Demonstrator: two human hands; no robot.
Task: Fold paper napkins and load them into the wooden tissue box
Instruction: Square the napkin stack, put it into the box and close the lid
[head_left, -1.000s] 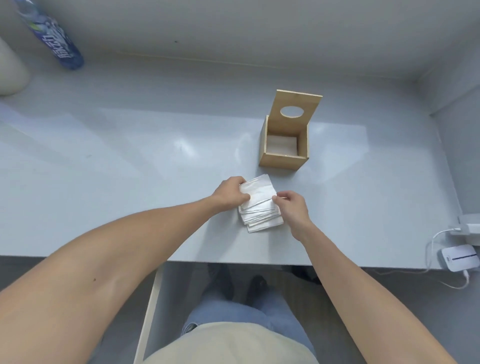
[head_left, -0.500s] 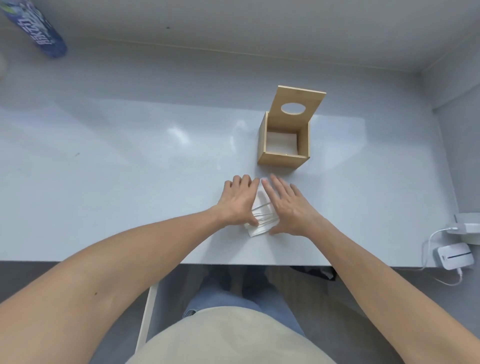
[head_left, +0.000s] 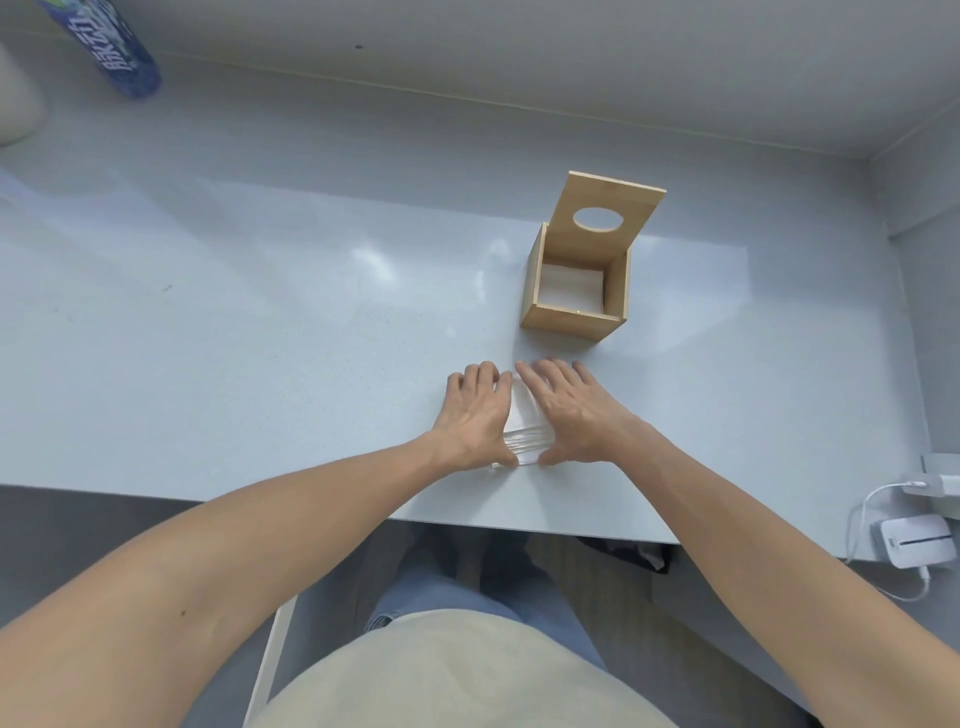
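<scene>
Left hand (head_left: 475, 415) and right hand (head_left: 569, 413) lie flat, fingers spread, pressing the napkin stack (head_left: 524, 434); the open wooden tissue box (head_left: 574, 317) stands just beyond, nearer the right hand.

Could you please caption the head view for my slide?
Both hands press a napkin stack flat before the open wooden box.

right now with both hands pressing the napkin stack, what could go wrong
The napkin stack looks fanned at its near edge between the left hand and right hand, so layers may slip apart when lifted. The wooden tissue box opening looks snug, so edges could catch on the rim or crumple.
</scene>
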